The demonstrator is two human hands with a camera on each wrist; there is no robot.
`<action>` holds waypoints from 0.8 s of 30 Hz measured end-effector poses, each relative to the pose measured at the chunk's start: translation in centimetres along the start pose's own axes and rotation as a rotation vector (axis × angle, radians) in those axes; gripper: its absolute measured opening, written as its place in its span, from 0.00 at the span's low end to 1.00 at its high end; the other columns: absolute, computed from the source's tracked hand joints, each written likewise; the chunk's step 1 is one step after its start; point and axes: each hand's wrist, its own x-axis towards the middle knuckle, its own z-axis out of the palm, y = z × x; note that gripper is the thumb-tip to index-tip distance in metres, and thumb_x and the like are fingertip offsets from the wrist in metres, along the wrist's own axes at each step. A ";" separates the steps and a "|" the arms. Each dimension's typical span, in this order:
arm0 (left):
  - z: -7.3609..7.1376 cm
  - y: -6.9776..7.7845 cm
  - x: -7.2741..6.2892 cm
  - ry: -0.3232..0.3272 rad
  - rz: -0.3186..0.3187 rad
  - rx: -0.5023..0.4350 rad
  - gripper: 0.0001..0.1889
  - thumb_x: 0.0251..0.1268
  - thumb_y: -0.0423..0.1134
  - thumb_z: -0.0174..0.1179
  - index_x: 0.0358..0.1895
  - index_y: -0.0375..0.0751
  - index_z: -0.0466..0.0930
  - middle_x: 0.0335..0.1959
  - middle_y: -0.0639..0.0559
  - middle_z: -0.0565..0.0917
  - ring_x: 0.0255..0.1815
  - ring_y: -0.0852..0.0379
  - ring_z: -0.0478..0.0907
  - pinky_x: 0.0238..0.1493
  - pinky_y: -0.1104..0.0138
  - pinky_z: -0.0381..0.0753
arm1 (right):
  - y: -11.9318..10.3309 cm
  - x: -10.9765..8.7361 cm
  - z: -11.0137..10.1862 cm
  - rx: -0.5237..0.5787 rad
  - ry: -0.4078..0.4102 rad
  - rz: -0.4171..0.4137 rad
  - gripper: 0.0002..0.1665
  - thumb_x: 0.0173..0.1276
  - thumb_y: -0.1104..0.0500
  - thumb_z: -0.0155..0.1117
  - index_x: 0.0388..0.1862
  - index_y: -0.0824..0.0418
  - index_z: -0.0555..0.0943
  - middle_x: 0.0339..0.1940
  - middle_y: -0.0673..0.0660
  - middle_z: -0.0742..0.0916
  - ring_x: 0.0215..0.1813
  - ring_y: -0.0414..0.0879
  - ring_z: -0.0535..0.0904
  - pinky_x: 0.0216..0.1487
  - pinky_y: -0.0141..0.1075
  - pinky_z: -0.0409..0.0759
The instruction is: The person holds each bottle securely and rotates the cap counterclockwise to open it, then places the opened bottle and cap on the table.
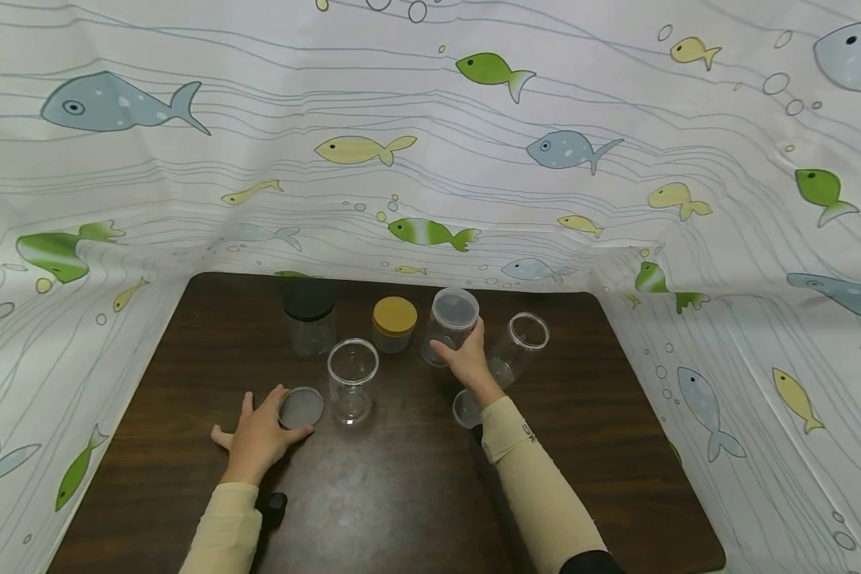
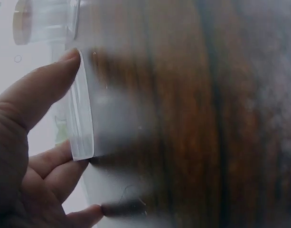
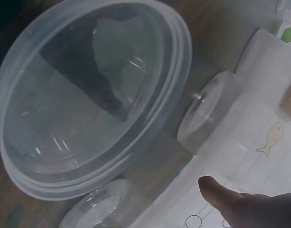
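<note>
Far to the left of the dark table, my left hand [image 1: 257, 437] holds a shallow clear lid [image 1: 302, 408] by its rim, thumb on one side and fingers on the other. The left wrist view has the lid [image 2: 81, 114] edge-on, low at the wood. My right hand [image 1: 468, 360] grips a clear jar [image 1: 439, 328] with a translucent lid [image 1: 456, 308]. Its thumb lies across the jar's front; most fingers are hidden behind. Under the right wrist is a loose clear lid [image 1: 465, 409], large in the right wrist view. There only the thumb [image 3: 216, 190] of that hand shows.
An open clear jar [image 1: 351, 383] stands between the hands. Behind it are a jar with a yellow lid [image 1: 395, 316] and one with a black lid [image 1: 308, 300]. Another open jar [image 1: 520, 351] is right of my right hand. A fish-patterned curtain [image 1: 430, 191] borders the table [image 1: 373, 494].
</note>
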 end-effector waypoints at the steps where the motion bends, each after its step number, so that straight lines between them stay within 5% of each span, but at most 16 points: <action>1: 0.0 0.0 0.0 -0.001 0.007 -0.002 0.46 0.52 0.51 0.78 0.73 0.36 0.66 0.76 0.33 0.63 0.79 0.25 0.39 0.55 0.20 0.22 | 0.0 0.0 0.0 0.001 0.004 0.009 0.65 0.63 0.55 0.77 0.82 0.60 0.40 0.81 0.67 0.55 0.81 0.63 0.50 0.78 0.54 0.52; 12: 0.2 -0.3 -0.1 0.019 0.013 -0.021 0.44 0.51 0.51 0.78 0.70 0.37 0.71 0.78 0.36 0.61 0.80 0.29 0.39 0.55 0.21 0.21 | 0.3 0.4 0.3 0.026 0.047 -0.030 0.64 0.62 0.56 0.78 0.82 0.61 0.44 0.80 0.66 0.60 0.81 0.60 0.53 0.78 0.52 0.51; 24: 0.1 -0.5 0.2 -0.044 -0.023 -0.014 0.48 0.53 0.55 0.77 0.74 0.39 0.65 0.81 0.39 0.55 0.81 0.33 0.34 0.53 0.20 0.22 | 1.1 0.8 0.1 -0.017 0.068 -0.056 0.56 0.60 0.53 0.80 0.79 0.61 0.56 0.76 0.67 0.69 0.77 0.61 0.63 0.75 0.52 0.61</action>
